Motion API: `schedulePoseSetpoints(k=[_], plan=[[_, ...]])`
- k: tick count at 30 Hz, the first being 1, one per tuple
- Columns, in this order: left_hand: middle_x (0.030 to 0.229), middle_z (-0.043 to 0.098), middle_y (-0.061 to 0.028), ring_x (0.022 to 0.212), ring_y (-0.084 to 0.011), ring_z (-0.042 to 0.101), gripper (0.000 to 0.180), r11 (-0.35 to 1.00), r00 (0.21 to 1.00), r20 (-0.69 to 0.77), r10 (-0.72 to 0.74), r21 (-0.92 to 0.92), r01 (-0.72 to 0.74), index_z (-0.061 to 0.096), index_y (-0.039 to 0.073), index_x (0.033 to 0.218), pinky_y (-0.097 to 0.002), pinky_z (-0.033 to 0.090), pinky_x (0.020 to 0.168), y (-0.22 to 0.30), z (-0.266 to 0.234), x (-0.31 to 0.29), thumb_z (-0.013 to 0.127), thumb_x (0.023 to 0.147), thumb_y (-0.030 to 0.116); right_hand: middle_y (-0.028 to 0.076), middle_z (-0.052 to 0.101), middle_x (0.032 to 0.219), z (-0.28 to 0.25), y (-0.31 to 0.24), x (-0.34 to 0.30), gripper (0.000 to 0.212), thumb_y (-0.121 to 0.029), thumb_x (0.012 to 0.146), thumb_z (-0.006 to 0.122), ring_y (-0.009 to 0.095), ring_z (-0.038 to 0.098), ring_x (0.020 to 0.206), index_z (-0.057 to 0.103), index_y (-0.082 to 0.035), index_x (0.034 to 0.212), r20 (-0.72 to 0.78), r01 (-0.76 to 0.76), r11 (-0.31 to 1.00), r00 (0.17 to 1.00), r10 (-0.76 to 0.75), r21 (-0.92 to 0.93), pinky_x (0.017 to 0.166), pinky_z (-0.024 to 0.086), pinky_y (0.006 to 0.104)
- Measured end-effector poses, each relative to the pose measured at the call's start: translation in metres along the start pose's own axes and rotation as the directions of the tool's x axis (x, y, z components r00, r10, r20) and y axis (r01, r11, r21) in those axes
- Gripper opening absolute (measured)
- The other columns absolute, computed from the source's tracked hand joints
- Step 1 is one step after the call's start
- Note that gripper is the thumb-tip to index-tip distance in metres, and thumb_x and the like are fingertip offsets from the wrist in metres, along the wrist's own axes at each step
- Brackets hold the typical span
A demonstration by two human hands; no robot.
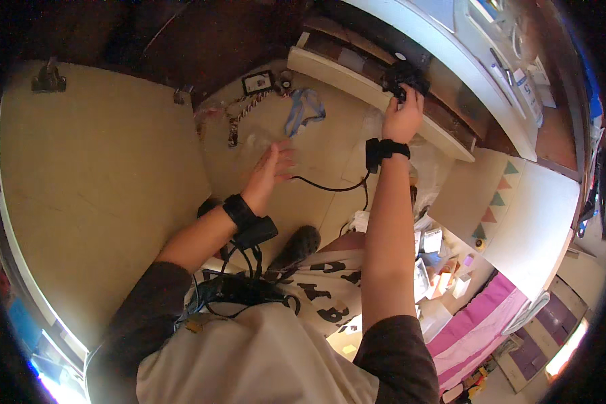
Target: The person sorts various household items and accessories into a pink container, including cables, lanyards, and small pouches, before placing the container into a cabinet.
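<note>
My right hand reaches up to the open drawer, its fingers gripping a dark, lumpy black object whose kind I cannot make out. That object is over the drawer's opening. My left hand hovers above the pale floor, holding nothing, with its fingers stretched out and apart. Just beyond it lies a light blue strap, beside a striped cord and a small black-framed item. Both wrists wear black bands with boxes, and a black cable runs between the arms.
A large pale board with metal clips stands at the left. Small boxes are heaped right of my legs, near a pink striped cloth. A white panel with coloured triangles is at the right. My shoe is below.
</note>
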State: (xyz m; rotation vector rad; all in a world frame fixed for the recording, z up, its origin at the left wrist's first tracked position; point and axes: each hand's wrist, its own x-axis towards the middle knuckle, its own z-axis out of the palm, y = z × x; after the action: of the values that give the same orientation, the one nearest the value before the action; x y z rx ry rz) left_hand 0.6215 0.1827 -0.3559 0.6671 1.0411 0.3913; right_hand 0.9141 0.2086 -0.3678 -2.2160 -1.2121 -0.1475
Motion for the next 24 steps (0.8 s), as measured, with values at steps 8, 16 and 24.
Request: schedulePoseSetpoints(k=[8, 16, 24], plan=[[0.121, 0.049, -0.0064, 0.107, -0.0180, 0.049, 0.062, 0.998, 0.999, 0.036, -0.030, -0.062, 0.032, 0.037, 0.010, 0.132, -0.0329, 0.040, 0.089, -0.013, -0.011, 0.006, 0.029, 0.093, 0.057, 0.012, 0.061, 0.110, 0.050, 0.005, 0.003, 0.043, -0.042, 0.081, 0.053, 0.032, 0.055, 0.101, 0.061, -0.013, 0.112, 0.127, -0.006, 0.901, 0.990, 0.068, -0.434, 0.091, 0.039, 0.0441], [0.112, 0.055, -0.0052, 0.095, -0.0151, 0.053, 0.055, 0.992, 0.996, 0.024, -0.090, -0.084, 0.092, 0.045, 0.009, 0.124, -0.0297, 0.042, 0.081, -0.014, -0.007, 0.003, 0.030, 0.094, 0.053, 0.018, 0.050, 0.127, 0.046, 0.007, 0.044, 0.084, -0.074, 0.078, 0.025, 0.034, 0.045, 0.120, 0.049, -0.012, 0.129, 0.611, -0.074, 0.909, 0.718, 0.333, -0.409, 0.102, 0.031, 0.0437], [0.105, 0.058, -0.0018, 0.091, -0.0128, 0.055, 0.044, 0.973, 0.983, 0.117, -0.141, -0.168, 0.160, 0.049, 0.010, 0.115, -0.0285, 0.042, 0.078, -0.029, -0.009, 0.006, 0.036, 0.095, 0.047, 0.019, 0.053, 0.123, 0.052, 0.006, 0.026, 0.053, -0.049, 0.088, 0.041, 0.036, 0.049, 0.112, 0.058, -0.009, 0.117, 0.538, -0.016, 0.950, 0.821, 0.191, -0.313, 0.089, 0.043, 0.0417]])
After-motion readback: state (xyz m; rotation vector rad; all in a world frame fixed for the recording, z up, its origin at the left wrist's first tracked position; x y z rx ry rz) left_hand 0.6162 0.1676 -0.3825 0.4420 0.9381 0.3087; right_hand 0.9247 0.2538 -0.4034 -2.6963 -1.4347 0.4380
